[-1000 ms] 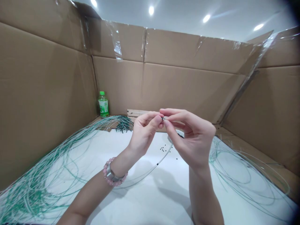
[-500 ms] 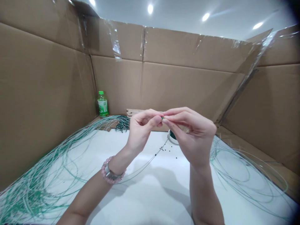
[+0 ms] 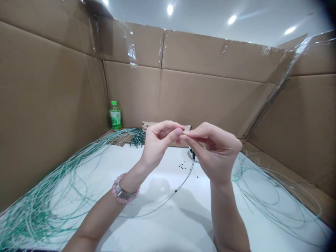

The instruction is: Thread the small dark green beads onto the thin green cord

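My left hand (image 3: pixel 160 143) and my right hand (image 3: pixel 214 148) meet fingertip to fingertip above the white tabletop (image 3: pixel 154 231), both closed in a pinch. Between the fingertips shows a tiny bit of green cord (image 3: pixel 183 133), mostly hidden by the fingers. Behind my right hand, a thin pale cord (image 3: pixel 187 177) with a dark bead (image 3: pixel 175 191) on it curves down and left across the table. Dark beads cluster at its upper end, by a white bowl (image 3: pixel 191 154) partly covered by my right hand. Several loose black beads (image 3: pixel 182 165) lie on the table.
Long green and white cords (image 3: pixel 34 217) spread along the left side, with a dark beaded bunch (image 3: pixel 137 138) at their far end. More cords (image 3: pixel 278 206) loop on the right. A green bottle (image 3: pixel 116 117) stands in the back left corner. Cardboard walls (image 3: pixel 210 94) surround the table.
My right hand's fingers have folded in closer around the pinch. The beaded cord now hangs in a wider, lower curve, with dark beads gathered beside the bowl.
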`<state>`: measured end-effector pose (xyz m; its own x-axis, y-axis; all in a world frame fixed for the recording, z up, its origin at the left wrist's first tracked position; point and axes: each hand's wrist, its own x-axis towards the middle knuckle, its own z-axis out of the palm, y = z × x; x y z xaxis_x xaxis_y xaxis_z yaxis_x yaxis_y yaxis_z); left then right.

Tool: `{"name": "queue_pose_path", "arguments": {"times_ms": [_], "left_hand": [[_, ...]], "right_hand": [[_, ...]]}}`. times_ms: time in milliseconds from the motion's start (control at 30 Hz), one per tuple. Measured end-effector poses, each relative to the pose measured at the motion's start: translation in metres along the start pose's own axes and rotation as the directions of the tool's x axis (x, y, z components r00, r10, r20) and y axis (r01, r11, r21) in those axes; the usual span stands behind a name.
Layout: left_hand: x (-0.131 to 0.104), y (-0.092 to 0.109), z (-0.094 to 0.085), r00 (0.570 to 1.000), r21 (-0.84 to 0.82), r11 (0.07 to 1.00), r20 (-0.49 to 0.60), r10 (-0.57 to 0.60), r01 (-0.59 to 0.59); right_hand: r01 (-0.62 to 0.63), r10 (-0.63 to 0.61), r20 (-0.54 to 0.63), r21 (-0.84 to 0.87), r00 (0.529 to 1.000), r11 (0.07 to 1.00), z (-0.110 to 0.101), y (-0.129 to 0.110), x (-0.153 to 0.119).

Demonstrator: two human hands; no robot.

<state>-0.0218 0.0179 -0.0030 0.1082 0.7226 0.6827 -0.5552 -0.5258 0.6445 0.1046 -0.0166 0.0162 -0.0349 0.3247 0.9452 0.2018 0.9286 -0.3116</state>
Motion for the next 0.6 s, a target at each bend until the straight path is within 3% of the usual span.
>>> {"name": "queue_pose_path", "arguments": {"times_ms": [133,333,600], "left_hand": [[0.001,0.0,-0.002,0.997,0.077,0.994,0.025,0.074,-0.076],[0.0,0.005,-0.001,0.955,0.285,0.916,-0.005,0.297,-0.283],[-0.002,0.012,0.001,0.934,0.36,0.869,0.023,0.356,-0.34]], "right_hand": [[-0.052,0.053,-0.035,0.034,0.998,0.998,0.0,-0.002,0.0],[-0.01,0.008,-0.011,-0.175,1.0,0.984,-0.003,-0.01,0.0],[0.025,-0.018,0.034,-0.22,0.999,0.975,-0.005,-0.011,0.0]]}}
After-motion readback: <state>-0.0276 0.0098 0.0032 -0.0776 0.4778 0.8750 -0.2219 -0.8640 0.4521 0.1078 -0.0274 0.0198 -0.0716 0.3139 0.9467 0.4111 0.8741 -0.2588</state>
